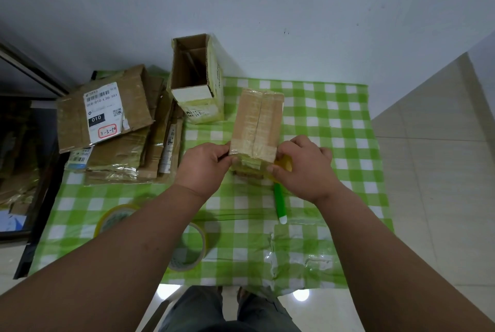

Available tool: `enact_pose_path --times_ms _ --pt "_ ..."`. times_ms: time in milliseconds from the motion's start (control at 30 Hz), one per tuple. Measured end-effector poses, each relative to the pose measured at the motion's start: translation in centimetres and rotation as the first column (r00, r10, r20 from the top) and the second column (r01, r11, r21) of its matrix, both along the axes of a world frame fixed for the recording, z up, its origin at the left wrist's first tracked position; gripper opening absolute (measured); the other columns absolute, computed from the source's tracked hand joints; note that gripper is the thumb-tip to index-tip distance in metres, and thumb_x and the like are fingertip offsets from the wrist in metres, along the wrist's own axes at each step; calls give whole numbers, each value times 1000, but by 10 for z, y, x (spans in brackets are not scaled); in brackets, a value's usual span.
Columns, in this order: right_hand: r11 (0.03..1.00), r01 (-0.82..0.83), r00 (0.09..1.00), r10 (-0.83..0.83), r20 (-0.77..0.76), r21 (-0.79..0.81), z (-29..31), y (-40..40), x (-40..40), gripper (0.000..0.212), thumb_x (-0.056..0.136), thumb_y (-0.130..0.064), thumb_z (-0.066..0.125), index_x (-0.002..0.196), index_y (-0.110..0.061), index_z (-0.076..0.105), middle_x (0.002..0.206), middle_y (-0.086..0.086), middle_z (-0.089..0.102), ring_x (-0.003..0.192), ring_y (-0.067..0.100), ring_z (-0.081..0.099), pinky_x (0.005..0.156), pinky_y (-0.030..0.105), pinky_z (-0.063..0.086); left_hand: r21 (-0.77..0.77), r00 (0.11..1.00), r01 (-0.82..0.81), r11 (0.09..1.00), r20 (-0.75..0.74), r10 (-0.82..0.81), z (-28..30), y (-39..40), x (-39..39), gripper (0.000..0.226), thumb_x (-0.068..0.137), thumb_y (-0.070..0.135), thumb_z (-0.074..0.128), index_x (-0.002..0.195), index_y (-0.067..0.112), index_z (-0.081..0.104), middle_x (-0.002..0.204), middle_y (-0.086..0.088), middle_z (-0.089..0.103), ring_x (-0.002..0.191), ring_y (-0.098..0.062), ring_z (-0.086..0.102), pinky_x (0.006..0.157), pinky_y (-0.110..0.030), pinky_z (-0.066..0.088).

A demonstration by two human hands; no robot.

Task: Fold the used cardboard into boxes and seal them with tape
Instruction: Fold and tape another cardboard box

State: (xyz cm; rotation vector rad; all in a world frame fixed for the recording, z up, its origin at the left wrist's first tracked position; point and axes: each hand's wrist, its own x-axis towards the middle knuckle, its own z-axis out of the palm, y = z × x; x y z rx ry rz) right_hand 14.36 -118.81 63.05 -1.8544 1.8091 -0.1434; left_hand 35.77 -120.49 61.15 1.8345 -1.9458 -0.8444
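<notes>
Head view: as both hands close on the near end of the small box (256, 123), the sealing of that end looks to be the step in hand.
Box place: it lies on the green checked desk (334, 128), just right of the open carton (197, 85) and well clear of the flat cardboard stack (117, 128).
Long axis: it runs away from the person, the far end tipped slightly right; the taped centre seam faces up.
Left grip: the left hand (205, 164) has thumb and fingers curled onto the box's near left corner, steadying it.
Right grip: the right hand (301, 164) pinches something yellow, seemingly a tape roll (284, 163), against the near right corner.
Next move: probably draw the tape across the end, press it flat, then cut it; the green cutter (280, 203) lies just below.
Spare tape: two rolls (187, 244) sit nearer the person.
</notes>
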Motion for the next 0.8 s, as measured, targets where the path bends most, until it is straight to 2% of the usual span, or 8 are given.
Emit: enact_pose_path --times_ms 100,267,367,467,533,633,700,800 --pt "986 94 972 -121 200 139 2 -2 -5 26 79 -24 71 98 -31 55 108 -2 48 99 22 51 90 36 42 32 1000 -7 999 -26 8 0 -1 2 23 93 27 65 114 22 74 76 2 60 76 -18 57 59 -20 39" --pt "934 231 810 -339 478 271 11 6 -1 28 78 2 65 92 -23 61 96 -6 64 76 10 56 64 25 44 126 979 -132 983 -140 149 8 -14 9 30 97 23 61 126 21 67 115 -4 72 107 -19 64 89 -26 48" --pt "878 313 670 -474 571 363 9 16 15 28 77 4 70 92 -19 64 99 0 69 80 22 67 71 41 59 185 954 -165 969 -220 204 13 -27 4 41 101 20 50 142 21 51 130 -3 64 112 -21 62 100 -37 49" --pt "805 399 498 -592 633 439 2 26 31 25 76 1 77 91 -15 64 98 6 70 84 29 68 79 45 56 242 923 -14 970 -371 106 22 -28 -10 47 100 25 50 142 28 30 131 5 56 105 -14 62 92 -33 50" --pt "772 408 412 -632 656 487 -5 33 40 24 77 -2 78 90 -14 61 91 5 65 78 22 62 78 43 54 243 943 107 964 -331 -21 26 -24 -16 66 89 38 68 141 32 29 136 7 49 115 -12 54 95 -26 43" --pt "756 411 369 -650 665 510 -13 41 49 23 80 -4 77 90 -15 59 90 7 66 82 20 61 82 44 53 196 978 178 964 -139 -152 26 -22 -18 90 77 27 83 148 33 28 155 2 29 134 -15 39 100 -18 28" --pt "756 400 351 -649 675 518 -14 44 52 25 84 -5 74 95 -18 56 95 9 69 85 20 63 80 39 53 159 984 175 972 -17 -175 25 -25 -18 93 78 27 82 152 34 25 165 5 5 146 -19 25 106 -23 24" --pt "780 308 366 -625 690 544 -12 46 53 30 89 -7 69 107 -22 51 91 1 74 77 11 68 64 20 51 108 969 209 972 109 -221 26 -33 -16 90 84 34 76 155 30 21 164 6 3 149 -22 20 115 -33 24"
